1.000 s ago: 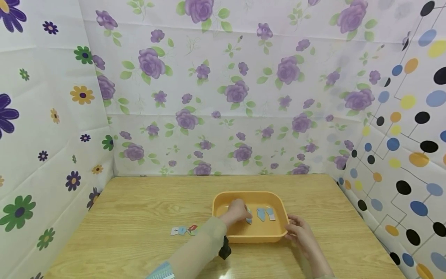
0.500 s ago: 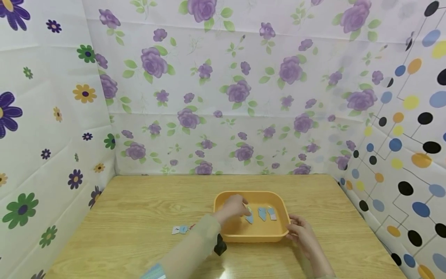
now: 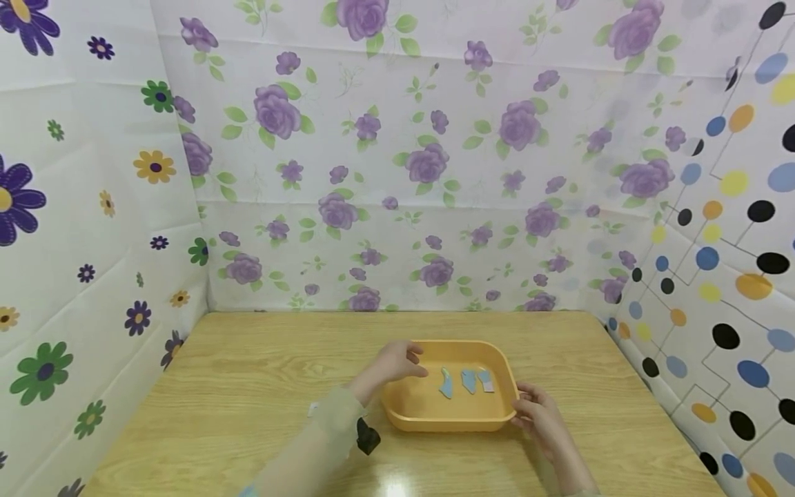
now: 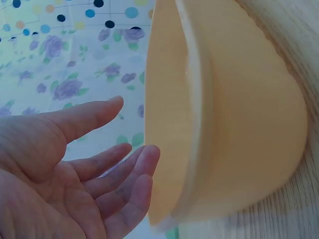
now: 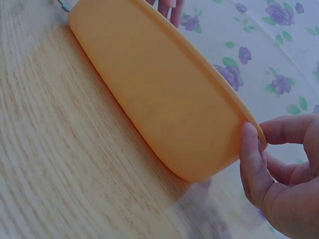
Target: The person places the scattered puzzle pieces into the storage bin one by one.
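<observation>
An orange plastic tray [image 3: 450, 424] stands on the table. On its floor lie a curved light-blue piece [image 3: 446, 384], a pointed light-blue piece [image 3: 468, 381] and a blue piece with a pale end [image 3: 486, 381], all flat like puzzle pieces. My left hand [image 3: 395, 362] is over the tray's left rim, fingers loosely spread and nothing in them; the left wrist view shows its palm facing up beside the tray wall. With thumb and fingers, my right hand [image 5: 284, 164] pinches the rim at the tray's front right corner.
A small white piece [image 3: 313, 408] peeks out on the wooden table [image 3: 261, 366] left of the tray, mostly covered by the left forearm. Flowered cloth [image 3: 373, 172] hangs behind the table, with patterned cloths on both sides.
My left hand has moved left from inside the tray to its left rim, uncovering the curved blue piece. The forearm now covers more of the pieces on the table. My right hand stays put.
</observation>
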### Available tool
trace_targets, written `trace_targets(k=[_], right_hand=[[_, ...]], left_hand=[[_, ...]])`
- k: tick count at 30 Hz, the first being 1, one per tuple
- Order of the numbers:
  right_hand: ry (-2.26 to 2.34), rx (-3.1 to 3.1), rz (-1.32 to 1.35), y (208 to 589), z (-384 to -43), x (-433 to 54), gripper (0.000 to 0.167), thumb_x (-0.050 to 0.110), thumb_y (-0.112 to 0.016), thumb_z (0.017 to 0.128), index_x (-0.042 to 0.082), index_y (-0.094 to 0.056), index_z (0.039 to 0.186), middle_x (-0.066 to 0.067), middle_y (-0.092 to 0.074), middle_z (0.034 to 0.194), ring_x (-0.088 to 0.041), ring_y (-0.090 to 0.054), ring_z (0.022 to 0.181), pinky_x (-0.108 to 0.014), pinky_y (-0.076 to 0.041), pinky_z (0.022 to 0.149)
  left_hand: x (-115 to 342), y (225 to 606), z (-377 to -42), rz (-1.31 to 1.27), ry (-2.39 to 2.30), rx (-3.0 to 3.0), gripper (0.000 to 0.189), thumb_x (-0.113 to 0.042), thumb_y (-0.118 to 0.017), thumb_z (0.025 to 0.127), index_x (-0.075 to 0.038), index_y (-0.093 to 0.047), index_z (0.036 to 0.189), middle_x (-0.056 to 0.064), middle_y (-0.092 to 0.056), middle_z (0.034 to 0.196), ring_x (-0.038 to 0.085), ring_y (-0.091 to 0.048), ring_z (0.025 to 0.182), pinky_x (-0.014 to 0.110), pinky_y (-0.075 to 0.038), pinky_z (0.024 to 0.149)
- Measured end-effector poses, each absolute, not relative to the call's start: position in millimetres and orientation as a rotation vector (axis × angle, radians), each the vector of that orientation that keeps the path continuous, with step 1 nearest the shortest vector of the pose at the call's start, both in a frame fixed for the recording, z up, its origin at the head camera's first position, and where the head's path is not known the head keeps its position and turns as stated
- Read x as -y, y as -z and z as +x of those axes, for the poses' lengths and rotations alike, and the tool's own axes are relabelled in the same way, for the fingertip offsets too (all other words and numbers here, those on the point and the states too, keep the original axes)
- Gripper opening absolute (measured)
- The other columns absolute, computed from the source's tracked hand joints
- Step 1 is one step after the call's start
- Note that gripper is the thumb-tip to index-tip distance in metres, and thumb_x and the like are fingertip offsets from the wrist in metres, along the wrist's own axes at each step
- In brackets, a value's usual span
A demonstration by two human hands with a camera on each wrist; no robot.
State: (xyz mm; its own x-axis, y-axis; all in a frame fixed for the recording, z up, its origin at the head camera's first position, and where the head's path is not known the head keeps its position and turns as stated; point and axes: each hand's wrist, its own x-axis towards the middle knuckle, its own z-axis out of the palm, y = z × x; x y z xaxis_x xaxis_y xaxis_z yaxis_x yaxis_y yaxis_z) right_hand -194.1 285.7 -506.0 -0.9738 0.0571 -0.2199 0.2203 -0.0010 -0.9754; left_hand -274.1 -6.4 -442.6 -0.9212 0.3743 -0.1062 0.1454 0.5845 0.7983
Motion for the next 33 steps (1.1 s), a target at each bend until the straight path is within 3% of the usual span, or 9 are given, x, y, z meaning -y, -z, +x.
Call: trace_targets(k=[9, 18, 33], right_hand=[[2.115, -2.129, 0.268, 508.7, -194.5, -286.9, 0.056, 0.001, -0.051, 0.095, -0.009, -0.028, 0.144, -0.006, -0.048, 0.106, -0.008, -0.055, 0.081, -0.014, -0.054, 0.068], [2.097, -2.140, 0.273, 505.8, -192.9, -286.3, 0.056, 0.001, -0.050, 0.095, -0.009, -0.027, 0.145, -0.007, -0.050, 0.107, -0.007, -0.054, 0.079, -0.015, -0.054, 0.068], [2.094, -2.123, 0.274, 505.2, -193.0, -287.2, 0.055, 0.005, -0.050, 0.097, -0.007, -0.028, 0.146, -0.006, -0.051, 0.107, -0.007, -0.055, 0.081, -0.015, -0.055, 0.070]], left_hand=[[42.0, 441.8, -258.8, 0.385, -1.334, -2.563, 0.052, -0.016, -0.076, 0.084, 0.003, -0.058, 0.129, 0.022, -0.063, 0.121, 0.039, -0.058, 0.113, 0.048, -0.053, 0.092], [80.7, 447.4, -246.9, 0.227, -1.529, -2.649, 0.044, -0.014, -0.074, 0.085, -0.001, -0.061, 0.126, 0.020, -0.063, 0.124, 0.031, -0.065, 0.100, 0.039, -0.058, 0.080], [137.8, 460.1, -230.0, 0.015, -1.515, -2.654, 0.046, -0.010, -0.070, 0.088, 0.005, -0.056, 0.130, 0.026, -0.057, 0.129, 0.036, -0.059, 0.107, 0.046, -0.054, 0.088]])
